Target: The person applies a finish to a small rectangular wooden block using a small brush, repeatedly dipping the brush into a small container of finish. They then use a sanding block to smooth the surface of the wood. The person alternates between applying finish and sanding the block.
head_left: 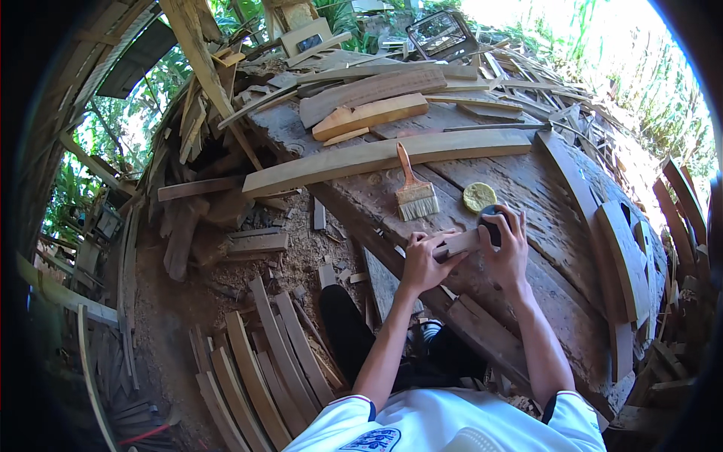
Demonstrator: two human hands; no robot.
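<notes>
Fingers of my left hand [426, 262] are wrapped round one end of a short brown wooden block [462, 242], above the workbench near its front edge. My right hand [509, 250] is closed at the block's other end, its fingers curled round a dark round object [493, 213]; what kind it is I cannot make out. Just beyond that object, a round yellow-green disc or shallow tin [480, 197] lies on the bench. To its left rests a wide paintbrush [417, 197] with pale bristles and an orange-brown handle, which leans on a long curved beam [339, 164].
The weathered plank bench [557, 252] has gaps between its boards. More timber pieces [373, 117] lie at its far side, and curved boards [621, 260] line its right. Curved slats [260, 369] stand on the left ground among wood chips. My knee [343, 320] is below the bench edge.
</notes>
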